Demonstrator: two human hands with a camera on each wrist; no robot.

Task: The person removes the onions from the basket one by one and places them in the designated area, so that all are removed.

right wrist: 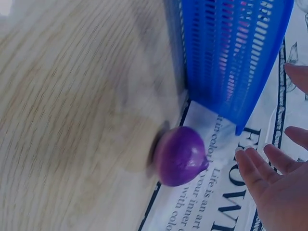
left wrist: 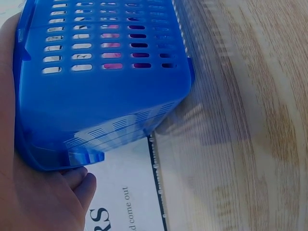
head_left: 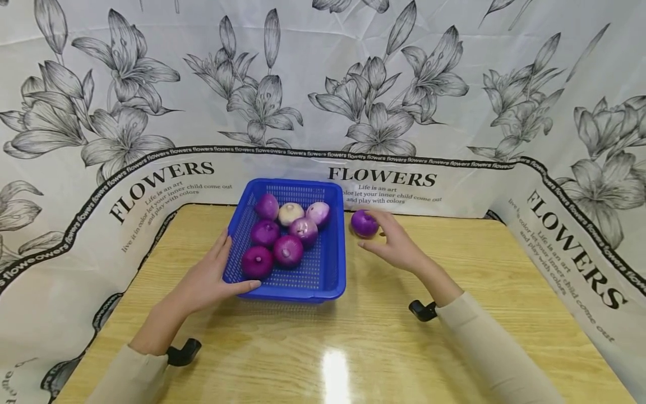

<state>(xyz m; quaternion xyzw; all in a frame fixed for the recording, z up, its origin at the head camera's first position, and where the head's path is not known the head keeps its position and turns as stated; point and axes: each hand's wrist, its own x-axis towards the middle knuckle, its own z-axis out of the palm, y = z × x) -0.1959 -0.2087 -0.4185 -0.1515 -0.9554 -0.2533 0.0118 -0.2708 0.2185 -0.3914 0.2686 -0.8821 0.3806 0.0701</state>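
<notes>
A blue plastic basket [head_left: 330, 280] stands on the table with several peeled purple onions [head_left: 288, 251] and a paler onion [head_left: 291, 214] inside. My left hand [head_left: 209, 280] grips its near left corner, the thumb along the front rim and the fingers at the left rim. The left wrist view shows the basket's slotted wall [left wrist: 106, 96] beside that hand. To the right of the basket, a single purple onion [head_left: 364, 224] lies near the back of the table. Over it reaches my right hand [head_left: 396, 244], fingers spread; the right wrist view shows a gap between the hand [right wrist: 279, 187] and the onion [right wrist: 180, 156].
Pale wooden table [head_left: 303, 348] under everything. White cloth [head_left: 282, 168] printed with flowers and lettering rises behind the table and at both sides. Black wrist mounts [head_left: 184, 352] stick out from both wrists.
</notes>
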